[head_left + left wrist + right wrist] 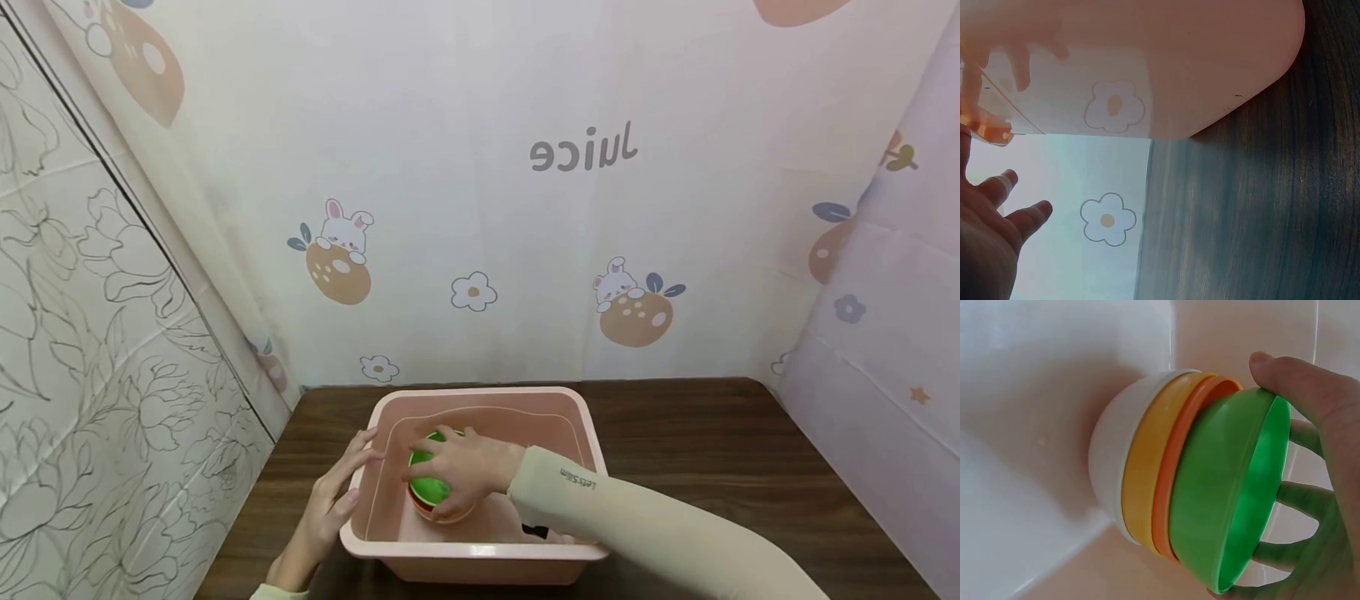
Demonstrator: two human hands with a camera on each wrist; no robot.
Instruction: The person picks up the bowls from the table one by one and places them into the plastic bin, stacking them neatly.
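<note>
My right hand (480,463) reaches into a pink plastic basin (480,551) and grips the rim of a green bowl (1210,481), the thumb on one side and spread fingers around the other. Seen from the right wrist, the green bowl sits tilted at the top of a nested stack. Beneath it come an orange bowl (1172,469), a yellow bowl (1145,481) and a white bowl (1110,450). The stack stands in the basin's left part. My left hand (330,497) rests its extended fingers at the basin's left rim, holding nothing else.
The basin stands on a dark wooden table (690,450). A patterned curtain (480,208) hangs behind the table, with further cloth sheets at the left and right. A small black patch (534,530) shows inside the basin below the right forearm.
</note>
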